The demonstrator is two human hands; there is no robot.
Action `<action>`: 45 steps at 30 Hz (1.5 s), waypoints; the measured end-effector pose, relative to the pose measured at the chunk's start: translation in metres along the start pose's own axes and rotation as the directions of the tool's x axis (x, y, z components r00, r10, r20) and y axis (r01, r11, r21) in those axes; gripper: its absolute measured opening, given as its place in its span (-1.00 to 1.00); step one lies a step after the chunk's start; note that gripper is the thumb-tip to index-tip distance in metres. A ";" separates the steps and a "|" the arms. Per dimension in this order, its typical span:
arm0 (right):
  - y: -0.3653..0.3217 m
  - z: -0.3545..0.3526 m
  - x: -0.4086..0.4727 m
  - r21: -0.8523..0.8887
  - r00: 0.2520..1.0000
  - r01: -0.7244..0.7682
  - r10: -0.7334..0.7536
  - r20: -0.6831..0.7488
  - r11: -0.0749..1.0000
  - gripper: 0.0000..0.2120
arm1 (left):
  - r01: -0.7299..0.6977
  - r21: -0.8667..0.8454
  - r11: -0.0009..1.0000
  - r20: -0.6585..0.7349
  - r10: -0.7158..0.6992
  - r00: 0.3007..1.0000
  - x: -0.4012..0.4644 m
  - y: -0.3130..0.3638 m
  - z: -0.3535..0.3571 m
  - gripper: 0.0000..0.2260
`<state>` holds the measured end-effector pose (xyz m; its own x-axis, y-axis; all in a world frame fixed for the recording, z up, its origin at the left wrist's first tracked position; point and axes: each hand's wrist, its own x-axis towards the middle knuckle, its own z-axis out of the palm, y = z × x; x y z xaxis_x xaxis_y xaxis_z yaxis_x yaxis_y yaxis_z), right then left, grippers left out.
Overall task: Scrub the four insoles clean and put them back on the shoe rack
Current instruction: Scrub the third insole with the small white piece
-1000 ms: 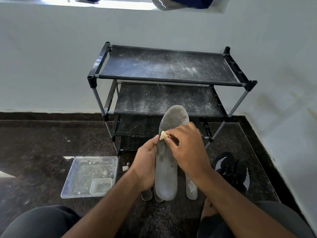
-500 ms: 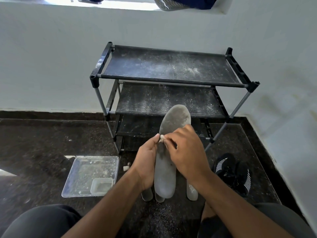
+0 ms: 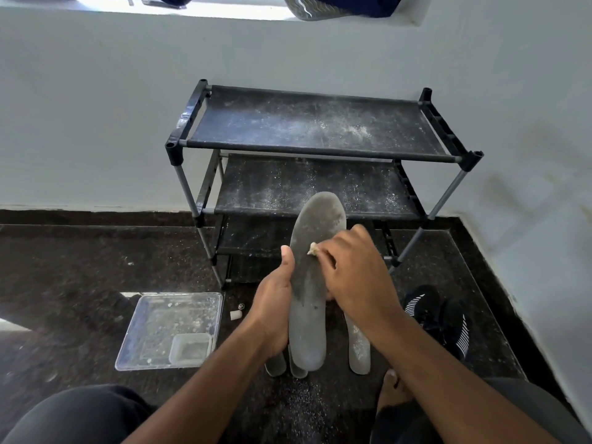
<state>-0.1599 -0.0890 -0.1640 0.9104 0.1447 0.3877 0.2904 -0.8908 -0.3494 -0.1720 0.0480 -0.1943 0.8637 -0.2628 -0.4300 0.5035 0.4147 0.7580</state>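
Observation:
A long grey insole (image 3: 308,299) stands nearly upright in front of the shoe rack (image 3: 314,126), toe end up. My left hand (image 3: 275,302) grips its left edge, thumb on the front face. My right hand (image 3: 355,277) pinches a small pale scrubbing pad (image 3: 313,249) against the insole's middle. Three more grey insoles lie on the dark floor behind and below it: one to the right (image 3: 359,347) and two partly hidden ones (image 3: 276,366) (image 3: 297,371) under the held one.
The black rack has three dusty shelves and stands against the white wall. A clear plastic tray (image 3: 160,331) with a small tub in it lies on the floor at left. A pair of black shoes (image 3: 439,318) sits at right. My knees fill the bottom edge.
My right hand has slid the pad a little to the right across the insole. The left hand's thumb now sits clear of the pad. The insole has stayed in place.

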 end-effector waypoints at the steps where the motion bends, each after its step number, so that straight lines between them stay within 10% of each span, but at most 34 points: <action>1: 0.001 -0.001 0.001 0.011 1.000 -0.005 0.004 0.019 1.000 -0.79 | -0.009 0.007 1.000 -0.007 0.009 1.000 0.001 0.000 -0.002 -0.35; 6: -0.008 0.001 -0.013 0.102 0.947 0.112 -0.137 0.290 0.988 -0.80 | -0.004 -0.048 0.999 -0.051 0.002 0.999 0.002 0.002 -0.005 -0.36; 12: -0.002 0.000 -0.001 -0.006 0.995 0.056 -0.056 0.082 0.998 -0.79 | -0.015 -0.035 0.999 -0.034 0.014 0.999 0.005 0.001 -0.005 -0.34; 17: -0.011 0.005 -0.013 0.086 0.972 0.037 -0.056 0.226 0.996 -0.78 | 0.007 -0.073 0.997 -0.049 -0.011 0.999 0.003 0.002 -0.007 -0.36; 22: 0.005 -0.006 0.002 0.040 0.998 -0.039 0.036 0.059 0.998 -0.81 | -0.002 -0.042 0.999 -0.043 0.000 0.999 0.005 0.001 -0.010 -0.33; 28: -0.005 -0.002 -0.013 0.151 0.959 0.014 -0.056 0.277 0.988 -0.86 | 0.018 -0.096 0.995 -0.075 -0.025 0.997 0.006 0.004 -0.013 -0.34; 45: 0.013 -0.007 0.002 0.122 0.993 -0.118 0.113 0.044 0.986 -0.85 | 0.009 -0.087 0.996 -0.025 -0.011 1.000 0.003 0.002 -0.009 -0.37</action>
<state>-0.1564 -0.1031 -0.1614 0.9495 0.0621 0.3075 0.2150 -0.8427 -0.4937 -0.1678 0.0562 -0.1985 0.8582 -0.2459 -0.4506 0.5114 0.4867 0.7082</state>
